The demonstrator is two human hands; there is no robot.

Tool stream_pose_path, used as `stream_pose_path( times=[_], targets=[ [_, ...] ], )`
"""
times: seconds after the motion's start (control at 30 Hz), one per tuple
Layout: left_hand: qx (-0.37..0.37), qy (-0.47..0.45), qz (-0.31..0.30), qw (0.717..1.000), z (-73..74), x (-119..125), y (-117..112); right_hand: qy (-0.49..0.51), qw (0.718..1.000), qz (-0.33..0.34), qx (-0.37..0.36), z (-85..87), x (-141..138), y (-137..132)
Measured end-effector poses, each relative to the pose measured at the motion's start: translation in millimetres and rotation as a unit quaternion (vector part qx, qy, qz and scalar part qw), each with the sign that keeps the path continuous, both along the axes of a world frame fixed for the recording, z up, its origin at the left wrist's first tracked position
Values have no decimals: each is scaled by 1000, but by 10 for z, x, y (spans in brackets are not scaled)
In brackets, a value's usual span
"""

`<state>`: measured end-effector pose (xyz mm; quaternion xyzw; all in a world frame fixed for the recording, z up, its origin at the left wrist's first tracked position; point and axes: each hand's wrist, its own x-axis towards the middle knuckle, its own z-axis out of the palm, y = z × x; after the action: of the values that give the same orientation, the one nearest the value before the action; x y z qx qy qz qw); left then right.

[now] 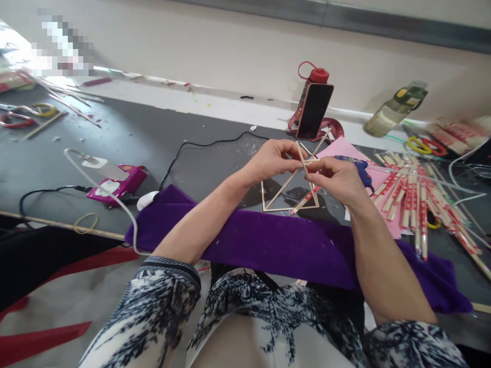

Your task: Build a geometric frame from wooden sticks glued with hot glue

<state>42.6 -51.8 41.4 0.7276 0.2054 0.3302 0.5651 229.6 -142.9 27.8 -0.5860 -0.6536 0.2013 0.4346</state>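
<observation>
A: How does the grip stand?

B: The left hand (274, 156) and the right hand (335, 174) both have thumb and finger pinched on the stick frame (282, 189), close together near the upper crossing. Exactly which stick each one squeezes, I can't tell; the fingertips hide the joint.

A: And the frame itself?

B: Just in front of the person, beyond the purple cloth (268, 240), its lowest stick down by the tabletop (222, 184). Thin pieces lean at several angles above.

A: What might go wrong there?

B: A twist, I'd judge. If the two hands pull unevenly, a thin stick could snap or a joint give way. Squeezing too hard might skew the angles.

A: Anything nearby that worries you?

B: A red-wrapped stick (303, 201) lies at the frame's base; it could catch if the frame shifts. Beside the right hand is a blue tool (360, 171), seemingly a glue gun. If it's hot, a careless wrist could get burned.

A: Farther out?

B: The wrapped sticks (412, 199) lie in a loose fan to the right, so a sleeve could scatter them. On the left, a black cord (203, 143) crosses the tabletop; an elbow might snag it.
</observation>
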Motion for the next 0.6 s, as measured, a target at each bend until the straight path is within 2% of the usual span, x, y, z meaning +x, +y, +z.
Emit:
stream_pose_path(
  times=[0.33, 0.6],
  targets=[
    [29, -1, -5, 1000, -1, -5, 10, -13, 1000, 9, 8, 14, 5, -31],
    [20, 3, 0, 1000, 19, -12, -7, 7, 1000, 11, -2, 46, 36, -87]
  ],
)
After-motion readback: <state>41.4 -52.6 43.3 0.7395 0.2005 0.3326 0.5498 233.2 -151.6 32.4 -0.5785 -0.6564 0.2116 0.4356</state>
